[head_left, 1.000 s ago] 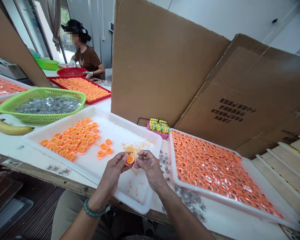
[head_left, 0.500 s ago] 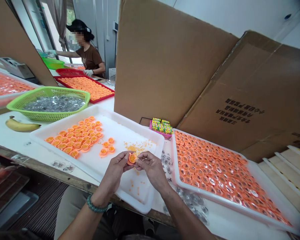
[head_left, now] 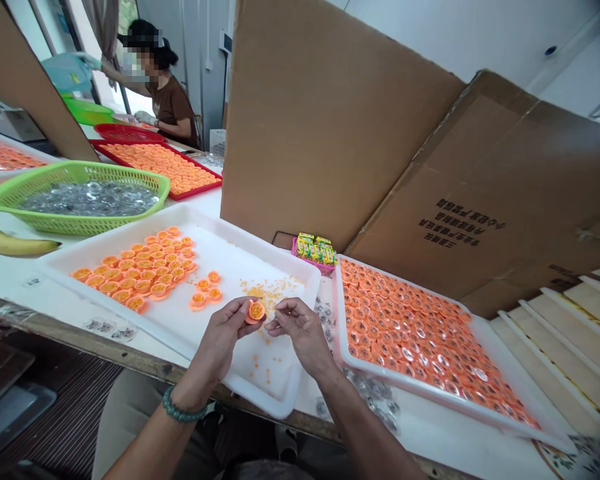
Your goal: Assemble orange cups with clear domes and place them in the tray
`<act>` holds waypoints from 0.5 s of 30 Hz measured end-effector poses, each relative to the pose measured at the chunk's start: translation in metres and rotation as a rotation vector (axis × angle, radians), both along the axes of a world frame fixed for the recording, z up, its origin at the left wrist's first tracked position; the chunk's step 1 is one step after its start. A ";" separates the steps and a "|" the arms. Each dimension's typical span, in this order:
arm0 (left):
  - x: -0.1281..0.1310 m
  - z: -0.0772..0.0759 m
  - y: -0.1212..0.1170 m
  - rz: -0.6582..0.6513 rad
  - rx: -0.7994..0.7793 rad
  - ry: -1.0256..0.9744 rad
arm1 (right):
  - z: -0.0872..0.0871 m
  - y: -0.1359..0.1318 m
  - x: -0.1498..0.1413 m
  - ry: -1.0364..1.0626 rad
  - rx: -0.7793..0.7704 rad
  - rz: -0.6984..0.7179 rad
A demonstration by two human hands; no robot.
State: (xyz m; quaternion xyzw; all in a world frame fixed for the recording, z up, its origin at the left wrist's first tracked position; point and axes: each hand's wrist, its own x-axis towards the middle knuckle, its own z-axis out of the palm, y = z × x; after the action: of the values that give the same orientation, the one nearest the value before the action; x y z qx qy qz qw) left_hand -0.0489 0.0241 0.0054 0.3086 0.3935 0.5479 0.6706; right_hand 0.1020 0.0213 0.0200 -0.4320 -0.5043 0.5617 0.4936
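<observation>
My left hand (head_left: 221,337) grips a small orange plastic cup (head_left: 255,311) between thumb and fingers, its yellow-orange filling facing up at me. Just right of it, my right hand (head_left: 303,339) is closed in a pinch, slightly apart from the cup. Whatever its fingertips hold is too small to make out. Both hands are over a white tray (head_left: 240,251). Loose yellow-orange pellets (head_left: 267,291) lie scattered in the tray behind and below my hands. On the tray's left side sit many similar filled orange cups (head_left: 143,265), with a few set apart near the middle.
A tray of clear-covered orange pieces (head_left: 405,327) stands right, clear plastic pieces (head_left: 373,393) beside it. Behind are a cardboard sheet (head_left: 330,133) and a pink basket of small packets (head_left: 315,252). Left are a green basket (head_left: 85,221) and a banana (head_left: 17,244). A co-worker (head_left: 173,110) sits beyond.
My right fingers have drawn away from the cup, which now tilts more toward me. The view has swung slightly right. The co-worker's raised hand now has a light-blue container lifted higher.
</observation>
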 end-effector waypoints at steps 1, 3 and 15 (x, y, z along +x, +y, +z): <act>0.000 -0.001 0.000 -0.006 0.000 0.005 | -0.001 -0.001 0.000 0.017 0.004 -0.009; 0.001 -0.002 0.001 -0.012 0.000 0.023 | -0.002 -0.001 0.001 -0.002 0.029 -0.024; 0.002 0.000 -0.001 -0.047 0.018 0.046 | 0.000 0.017 -0.012 -0.162 0.079 -0.016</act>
State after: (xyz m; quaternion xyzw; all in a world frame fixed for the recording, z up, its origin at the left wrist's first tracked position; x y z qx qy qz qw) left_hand -0.0470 0.0235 0.0057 0.3363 0.3967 0.5281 0.6713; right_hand 0.0895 0.0385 0.0201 -0.4602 -0.5610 0.5006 0.4721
